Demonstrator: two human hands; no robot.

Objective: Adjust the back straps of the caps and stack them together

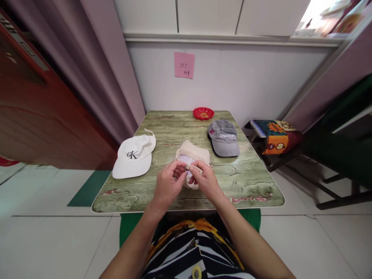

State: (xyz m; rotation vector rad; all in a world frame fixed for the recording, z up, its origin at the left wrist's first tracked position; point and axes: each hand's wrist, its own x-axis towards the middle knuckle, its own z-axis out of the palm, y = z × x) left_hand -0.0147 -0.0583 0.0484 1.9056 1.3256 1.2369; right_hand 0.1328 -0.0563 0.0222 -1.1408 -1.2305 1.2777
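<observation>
Beige cap (193, 155) strap pinched between left hand (168, 183) and right hand (205, 179).

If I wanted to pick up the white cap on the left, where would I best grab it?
Probably by the brim of the white cap, which lies flat and points toward the table's near edge, coming from the near left side. The rounded crown behind it offers less to pinch, and both hands are busy on the beige cap.
</observation>
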